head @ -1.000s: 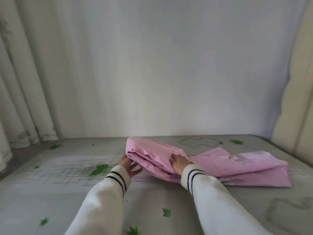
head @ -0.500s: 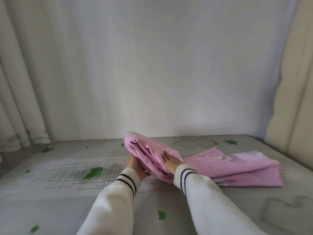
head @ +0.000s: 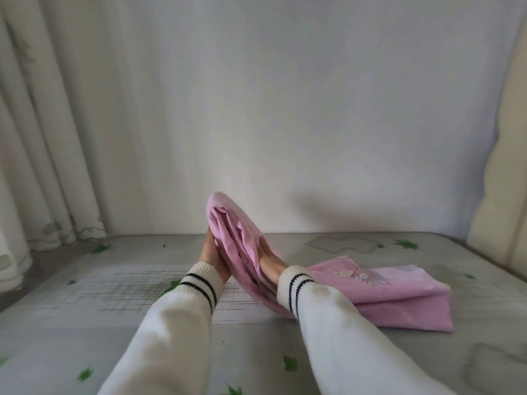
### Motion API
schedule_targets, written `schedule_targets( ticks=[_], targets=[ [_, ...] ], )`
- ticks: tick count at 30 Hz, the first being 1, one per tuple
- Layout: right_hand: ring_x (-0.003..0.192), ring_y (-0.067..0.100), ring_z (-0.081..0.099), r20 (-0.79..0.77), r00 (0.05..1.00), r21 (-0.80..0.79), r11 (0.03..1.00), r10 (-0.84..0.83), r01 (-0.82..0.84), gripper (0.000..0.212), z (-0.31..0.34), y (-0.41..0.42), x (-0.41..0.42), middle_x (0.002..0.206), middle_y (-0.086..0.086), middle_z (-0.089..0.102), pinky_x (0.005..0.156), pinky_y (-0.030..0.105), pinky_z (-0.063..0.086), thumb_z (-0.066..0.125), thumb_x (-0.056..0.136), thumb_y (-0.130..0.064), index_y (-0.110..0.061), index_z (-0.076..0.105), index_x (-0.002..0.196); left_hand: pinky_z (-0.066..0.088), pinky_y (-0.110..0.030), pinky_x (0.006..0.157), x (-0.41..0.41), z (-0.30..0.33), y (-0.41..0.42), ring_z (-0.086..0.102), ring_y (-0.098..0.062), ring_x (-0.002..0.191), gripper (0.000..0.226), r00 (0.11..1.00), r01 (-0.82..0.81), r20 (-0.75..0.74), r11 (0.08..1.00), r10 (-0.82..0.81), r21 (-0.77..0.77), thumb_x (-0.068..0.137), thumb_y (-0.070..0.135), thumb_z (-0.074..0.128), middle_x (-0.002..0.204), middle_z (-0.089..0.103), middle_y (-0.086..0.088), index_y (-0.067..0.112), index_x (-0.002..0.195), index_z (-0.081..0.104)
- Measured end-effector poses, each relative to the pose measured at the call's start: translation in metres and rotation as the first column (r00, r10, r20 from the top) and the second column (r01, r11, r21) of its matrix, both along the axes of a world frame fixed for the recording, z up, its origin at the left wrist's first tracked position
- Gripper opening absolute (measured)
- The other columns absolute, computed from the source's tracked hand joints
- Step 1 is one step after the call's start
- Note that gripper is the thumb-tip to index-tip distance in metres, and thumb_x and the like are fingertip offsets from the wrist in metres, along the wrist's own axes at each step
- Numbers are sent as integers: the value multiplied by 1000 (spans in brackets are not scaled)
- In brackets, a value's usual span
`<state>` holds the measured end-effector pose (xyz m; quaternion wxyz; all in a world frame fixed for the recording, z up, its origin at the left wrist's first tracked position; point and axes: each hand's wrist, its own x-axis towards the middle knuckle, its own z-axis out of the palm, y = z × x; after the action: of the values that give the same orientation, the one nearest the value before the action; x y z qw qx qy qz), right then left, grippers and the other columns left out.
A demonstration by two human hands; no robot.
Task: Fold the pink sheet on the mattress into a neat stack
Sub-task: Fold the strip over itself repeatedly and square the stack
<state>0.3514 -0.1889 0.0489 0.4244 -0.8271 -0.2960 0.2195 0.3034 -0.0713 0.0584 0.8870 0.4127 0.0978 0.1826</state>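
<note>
We sandwich the pink sheet's (head: pixel 239 246) raised left end between flat left hand (head: pixel 212 256) and right hand (head: pixel 269 259), fingers straight, to swing it rightward over the half on the mattress (head: pixel 85 323).

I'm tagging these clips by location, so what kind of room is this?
Probably a bedroom: a bare mattress printed with green leaves, a pink sheet being folded on it, and pale curtains hanging at the left.
</note>
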Motion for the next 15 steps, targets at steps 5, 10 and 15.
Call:
schedule_targets(
  ticks=[5, 10, 15],
  targets=[
    [141, 27, 27, -150, 988, 76, 997, 22, -11, 72, 16, 25, -9, 157, 5, 17, 108, 35, 26, 14, 88, -69, -37, -11, 147, 29, -48, 114, -17, 11, 19, 47, -30, 127, 75, 996, -80, -28, 995, 82, 59, 83, 73, 29, 136, 53, -13, 21, 135, 48],
    [143, 27, 23, -144, 988, 127, 991, 48, -30, 92, 20, 53, -14, 157, -3, 18, 114, 51, 21, 15, 64, -90, -48, -4, 143, 33, -43, 109, -22, 18, 35, 49, -27, 119, 70, 992, -118, -43, 992, 119, 37, 89, 66, 22, 127, 54, -12, 16, 130, 49],
    [111, 19, 51, -250, 968, 246, 969, 39, 25, 98, 26, 55, -19, 142, 4, 43, 99, 41, 43, 19, 63, -89, -38, 14, 146, 44, -38, 84, -19, 32, 42, 60, -24, 89, 63, 991, -103, -74, 984, 115, 145, 91, 65, 17, 96, 64, -9, 20, 90, 62]
  ],
)
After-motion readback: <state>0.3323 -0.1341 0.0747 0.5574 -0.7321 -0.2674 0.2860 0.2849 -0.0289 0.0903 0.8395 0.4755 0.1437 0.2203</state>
